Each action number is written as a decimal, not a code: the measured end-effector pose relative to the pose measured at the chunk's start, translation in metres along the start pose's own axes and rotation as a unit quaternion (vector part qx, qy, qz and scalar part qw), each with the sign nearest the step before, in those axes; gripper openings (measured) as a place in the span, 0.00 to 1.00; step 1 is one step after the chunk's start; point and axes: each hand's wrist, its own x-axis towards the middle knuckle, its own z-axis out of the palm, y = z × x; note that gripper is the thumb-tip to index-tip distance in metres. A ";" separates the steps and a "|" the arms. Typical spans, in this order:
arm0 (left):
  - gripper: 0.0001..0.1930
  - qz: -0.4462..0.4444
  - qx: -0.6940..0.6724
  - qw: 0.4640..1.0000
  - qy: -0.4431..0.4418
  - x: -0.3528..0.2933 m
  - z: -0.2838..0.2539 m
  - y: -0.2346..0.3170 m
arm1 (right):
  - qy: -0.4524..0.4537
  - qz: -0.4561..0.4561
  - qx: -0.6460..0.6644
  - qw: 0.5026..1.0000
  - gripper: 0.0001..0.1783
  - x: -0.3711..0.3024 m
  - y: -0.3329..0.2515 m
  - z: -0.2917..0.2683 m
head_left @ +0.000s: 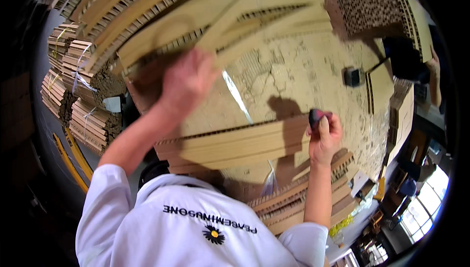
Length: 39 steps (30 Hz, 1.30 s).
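- The left hand [188, 83] is clenched around a bunch of cardboard strips [264, 12], lifted and blurred above the bench.
- The right hand [324, 137] pinches a small dark red-tipped object [316, 116] between thumb and fingers; what it is, I cannot tell.
- Below both hands lies a stack of cardboard sheets [235, 144], corrugated edges showing.
- The bench top [303, 71] is rough, crusted and tan, with a small black block [351, 77] on it.
- Tied cardboard bundles [83, 100] stand stacked at left.
- A window [426, 203] shows at lower right, with cluttered furniture near it.
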 end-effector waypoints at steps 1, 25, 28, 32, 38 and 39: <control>0.17 0.008 0.018 0.999 0.026 0.014 -0.002 -0.006 | 0.001 0.007 -0.012 1.000 0.07 -0.003 0.001 0.001; 0.47 0.024 -0.034 0.959 -0.282 -0.081 -0.001 0.045 | -0.137 -0.071 -0.252 0.955 0.11 -0.008 0.003 -0.014; 0.45 0.036 -0.010 0.948 -0.317 -0.080 -0.005 0.030 | -0.178 -0.082 -0.274 0.942 0.12 0.013 0.007 0.014; 0.49 0.023 -0.018 0.959 -0.283 -0.090 0.008 0.026 | -0.241 -0.152 -0.332 0.899 0.10 0.043 0.021 0.043; 0.51 0.021 -0.026 0.964 -0.265 -0.091 0.009 0.024 | -0.320 -0.228 -0.395 0.830 0.10 0.073 0.032 0.061; 0.51 0.017 -0.030 0.963 -0.267 -0.091 0.010 0.023 | -0.330 -0.237 -0.397 0.823 0.10 0.075 0.035 0.063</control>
